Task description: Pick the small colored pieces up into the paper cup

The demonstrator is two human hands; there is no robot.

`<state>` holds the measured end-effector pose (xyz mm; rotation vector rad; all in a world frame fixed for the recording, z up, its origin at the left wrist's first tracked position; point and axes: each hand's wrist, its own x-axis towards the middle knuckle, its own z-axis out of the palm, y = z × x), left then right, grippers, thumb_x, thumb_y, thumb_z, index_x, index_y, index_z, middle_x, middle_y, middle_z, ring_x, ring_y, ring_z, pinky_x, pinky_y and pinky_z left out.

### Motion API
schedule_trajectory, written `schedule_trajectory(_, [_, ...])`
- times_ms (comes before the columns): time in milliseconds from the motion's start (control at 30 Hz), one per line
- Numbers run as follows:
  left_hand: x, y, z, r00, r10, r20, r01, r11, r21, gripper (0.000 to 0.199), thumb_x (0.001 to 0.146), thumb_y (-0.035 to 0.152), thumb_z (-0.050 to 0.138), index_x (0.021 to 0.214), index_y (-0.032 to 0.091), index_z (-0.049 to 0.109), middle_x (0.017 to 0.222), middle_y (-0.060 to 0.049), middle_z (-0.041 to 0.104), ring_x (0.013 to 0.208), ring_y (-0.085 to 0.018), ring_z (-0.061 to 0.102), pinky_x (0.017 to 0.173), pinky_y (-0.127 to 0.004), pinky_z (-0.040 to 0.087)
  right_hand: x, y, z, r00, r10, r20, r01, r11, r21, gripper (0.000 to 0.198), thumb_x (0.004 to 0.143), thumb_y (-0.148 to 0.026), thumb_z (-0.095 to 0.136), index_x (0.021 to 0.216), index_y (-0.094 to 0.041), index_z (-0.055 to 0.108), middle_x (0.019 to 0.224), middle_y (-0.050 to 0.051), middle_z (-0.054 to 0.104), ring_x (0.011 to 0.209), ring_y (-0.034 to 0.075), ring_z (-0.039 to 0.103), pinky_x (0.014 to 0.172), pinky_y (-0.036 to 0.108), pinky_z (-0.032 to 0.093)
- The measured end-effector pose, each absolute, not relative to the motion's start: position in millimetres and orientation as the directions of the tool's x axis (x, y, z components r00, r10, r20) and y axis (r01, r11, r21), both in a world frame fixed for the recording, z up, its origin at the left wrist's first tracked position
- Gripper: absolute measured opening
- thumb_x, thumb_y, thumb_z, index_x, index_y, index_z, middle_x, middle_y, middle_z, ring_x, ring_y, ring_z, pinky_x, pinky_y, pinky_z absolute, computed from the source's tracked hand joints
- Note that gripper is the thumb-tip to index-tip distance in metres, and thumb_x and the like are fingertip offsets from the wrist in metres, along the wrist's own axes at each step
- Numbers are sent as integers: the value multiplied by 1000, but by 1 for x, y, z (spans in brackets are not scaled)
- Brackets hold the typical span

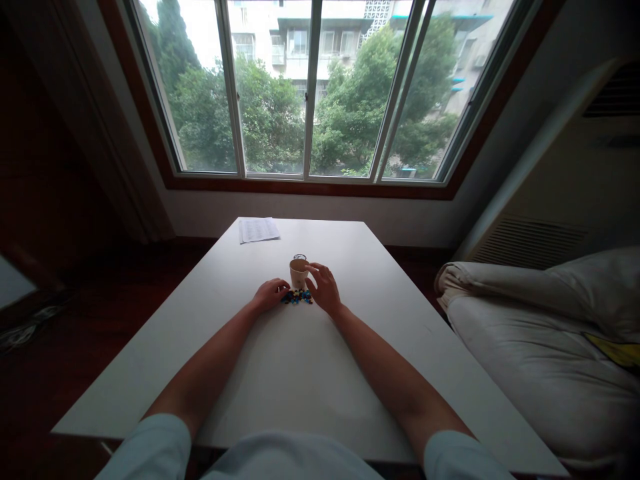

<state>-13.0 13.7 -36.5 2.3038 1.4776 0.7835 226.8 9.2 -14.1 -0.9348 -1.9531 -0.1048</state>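
Note:
A paper cup (299,279) stands upright on the white table (295,373). Just in front of it lies a loose pile of small beads or pellets (297,297), blue, dark and yellowish. At the pile's left edge rests my left hand (271,293), fingers loosely bent and partly apart, with nothing visible in them. My right hand (324,288) is on the right of the cup, thumb and fingers spread. Its fingertips come up to the cup's rim; whether they touch it I cannot tell. Behind the cup shows a small dark looped object (300,257), partly hidden.
Printed papers (259,230) lie at the table's far left corner. Past the far edge is a wall with a wide window (307,100). A padded pale seat or bed (540,333) stands to the right, with a large vented unit (535,240) behind it.

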Motion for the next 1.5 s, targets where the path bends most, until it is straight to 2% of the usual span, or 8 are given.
schedule_trajectory(133, [-14, 14, -37, 319, 910, 266, 756, -413, 508, 26, 92, 37, 55, 104, 26, 75, 92, -2, 67, 77, -15, 57, 71, -26, 44, 238, 23, -25, -110, 631, 768, 716, 586, -379, 22, 99, -31, 48, 101, -21, 67, 98, 10, 65, 95, 24, 59, 88, 38, 47])
schedule_trajectory(267, [-16, 17, -42, 324, 904, 280, 755, -425, 500, 25, 92, 36, 54, 103, 25, 75, 91, -3, 67, 76, -15, 57, 70, -26, 43, 260, 44, -41, -120, 792, 599, 805, 431, -408, 27, 94, -36, 55, 71, -22, 61, 70, 2, 61, 66, 17, 52, 65, 28, 38])
schedule_trajectory(433, [-17, 18, -45, 332, 898, 288, 752, -436, 494, 25, 93, 35, 53, 102, 26, 75, 90, -2, 66, 76, -15, 57, 69, -26, 42, 280, 54, -43, -352, 890, 291, 787, 449, -423, 34, 88, -48, 62, 68, -20, 61, 63, -2, 59, 60, 12, 46, 58, 24, 29])
schedule_trajectory(567, [-16, 17, -44, 326, 901, 286, 758, -430, 490, 25, 93, 36, 54, 102, 26, 75, 90, -1, 67, 77, -15, 57, 70, -26, 42, 280, 48, -33, -455, 874, 173, 767, 483, -423, 39, 85, -57, 64, 73, -20, 63, 69, -1, 62, 63, 12, 47, 58, 23, 28])
schedule_trajectory(667, [-16, 17, -42, 330, 900, 285, 754, -433, 494, 25, 92, 36, 54, 103, 26, 75, 91, -2, 67, 77, -15, 57, 71, -26, 43, 278, 44, -27, -506, 853, 129, 750, 508, -423, 34, 82, -54, 68, 77, -20, 64, 73, -1, 63, 65, 12, 49, 59, 23, 29])
schedule_trajectory(1067, [-14, 15, -41, 308, 912, 270, 768, -406, 495, 26, 92, 37, 54, 102, 25, 75, 92, -2, 68, 77, -16, 57, 71, -26, 43, 277, 47, -33, -485, 860, 158, 769, 505, -392, 14, 87, -34, 66, 85, -21, 67, 78, -1, 66, 68, 12, 51, 61, 23, 31])
schedule_trajectory(1333, [-15, 16, -41, 322, 907, 271, 763, -419, 493, 26, 93, 36, 54, 103, 26, 75, 93, -2, 68, 78, -15, 58, 71, -26, 43, 273, 47, -37, -416, 866, 278, 797, 494, -347, 11, 86, -28, 65, 79, -20, 64, 80, 2, 67, 70, 13, 52, 64, 24, 32])
schedule_trajectory(1500, [-15, 16, -42, 327, 902, 283, 758, -429, 492, 25, 93, 35, 54, 103, 26, 75, 92, -2, 67, 76, -15, 58, 70, -26, 43, 268, 47, -42, -333, 864, 378, 783, 477, -399, 10, 87, -27, 62, 79, -22, 61, 71, 0, 63, 65, 14, 49, 63, 25, 32])
